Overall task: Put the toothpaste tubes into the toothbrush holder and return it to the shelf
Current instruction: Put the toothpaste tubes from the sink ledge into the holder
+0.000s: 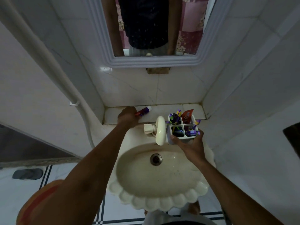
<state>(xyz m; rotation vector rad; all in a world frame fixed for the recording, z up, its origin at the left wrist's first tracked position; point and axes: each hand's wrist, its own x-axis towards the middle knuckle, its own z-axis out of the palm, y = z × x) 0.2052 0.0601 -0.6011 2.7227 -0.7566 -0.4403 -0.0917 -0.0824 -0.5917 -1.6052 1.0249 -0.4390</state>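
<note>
Toothbrush holder [181,132] is basically the star here, a white four-compartment thing, and it's off the shelf right now, held up over the back edge of the sink [162,197], just right of the tap [159,130]. The right hand [189,145] has it from below and the near side, fingers wrapped around the body, so a proper closed grip on it. It's already pretty full: purple-handled toothbrushes [176,116] sticking out of the left compartments, and one red-orange toothpaste tube [186,116] standing upright in the far right compartment. So that's one tube in, looks like.

Further back, the left hand [128,116] is down on the tiled shelf [191,109] at its left end, fingers curled over the red end of a second tube [143,110], which is lying flat with its white cap pointing right. Looks like the hand is closing on it, but whether it's actually lifted off the tile is hard to tell from this angle.

So roughly halfway: this second tube needs to go into a free slot, then the holder goes back on the shelf. No other loose tubes visible on the shelf.
</note>
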